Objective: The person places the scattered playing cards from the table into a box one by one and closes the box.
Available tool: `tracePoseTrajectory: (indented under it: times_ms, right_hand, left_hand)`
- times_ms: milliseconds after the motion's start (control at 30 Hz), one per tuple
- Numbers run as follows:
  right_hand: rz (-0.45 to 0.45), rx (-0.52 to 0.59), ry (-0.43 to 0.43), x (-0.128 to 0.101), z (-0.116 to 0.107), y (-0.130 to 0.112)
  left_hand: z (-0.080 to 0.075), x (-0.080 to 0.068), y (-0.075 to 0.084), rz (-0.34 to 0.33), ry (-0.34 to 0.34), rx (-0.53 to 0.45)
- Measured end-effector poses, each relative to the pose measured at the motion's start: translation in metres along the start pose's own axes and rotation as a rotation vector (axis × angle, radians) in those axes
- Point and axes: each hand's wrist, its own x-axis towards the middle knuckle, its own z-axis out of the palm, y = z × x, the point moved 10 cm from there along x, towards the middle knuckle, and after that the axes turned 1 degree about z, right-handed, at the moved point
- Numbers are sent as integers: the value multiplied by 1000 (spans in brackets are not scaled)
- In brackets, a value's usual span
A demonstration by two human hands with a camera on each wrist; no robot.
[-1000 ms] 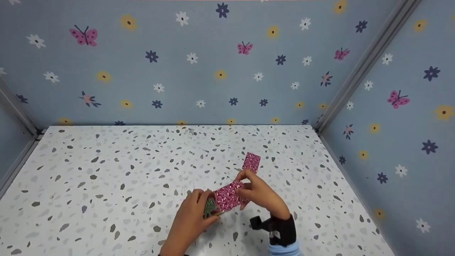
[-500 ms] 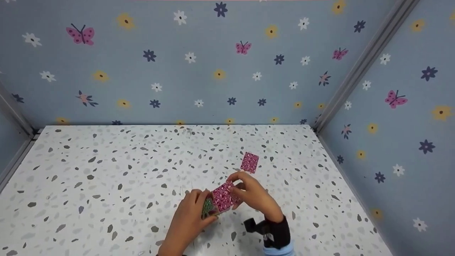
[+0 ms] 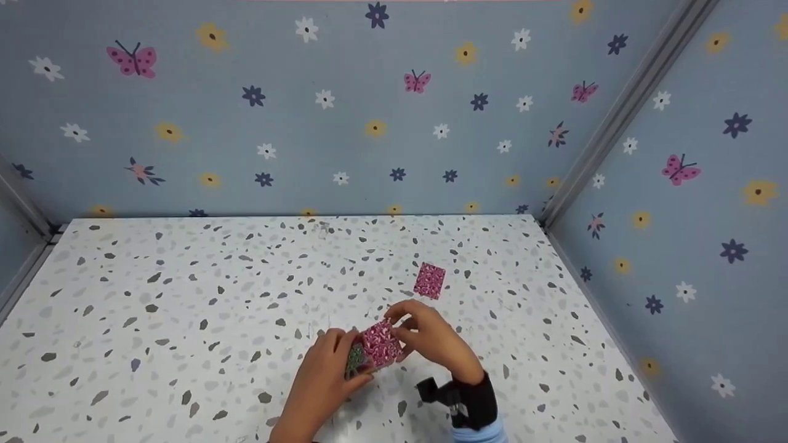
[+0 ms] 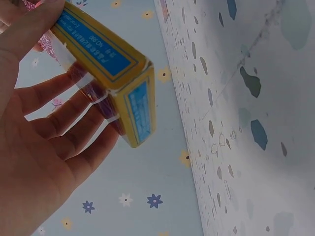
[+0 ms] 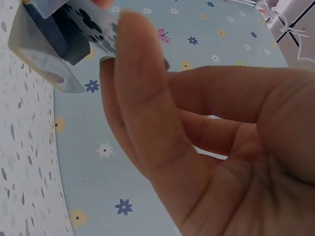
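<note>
In the head view my left hand (image 3: 323, 375) grips a small card box (image 3: 357, 360) from its left side. Yellow edges and blue printed labels mark the box (image 4: 103, 54) in the left wrist view, with the thumb on one side and the fingers on the other. My right hand (image 3: 434, 338) pinches the outer end of pink-patterned playing cards (image 3: 380, 344), which stick out of the box's right end. Dark club-like marks show on a card's face (image 5: 91, 22) in the right wrist view, beside an opened flap (image 5: 47, 71). How many cards are held, I cannot tell.
One pink-patterned playing card (image 3: 429, 280) lies flat on the speckled white table (image 3: 215, 344), beyond my right hand. A blue panel with flowers and butterflies (image 3: 308, 123) rises at the back, and another stands at the right.
My right hand has moved left towards my left hand, and less of the pink cards shows outside the box. The card on the table is now uncovered by the hand.
</note>
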Motion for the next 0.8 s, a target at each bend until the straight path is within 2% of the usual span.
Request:
tracePoseTrajectory:
  times_ms: [200, 333, 500, 800]
  right_hand:
    - [39, -26, -28, 6, 11, 4]
    - [-11, -116, -33, 8, 15, -1]
    - [-21, -100, -57, 8, 20, -2]
    - [-56, -152, -12, 7, 9, 0]
  left_hand:
    - [-2, -1, -1, 4, 16, -5]
    - [-3, -1, 1, 12, 26, -12]
    - [-3, -1, 2, 18, 21, -2]
    - [-2, -2, 2, 10, 2, 10]
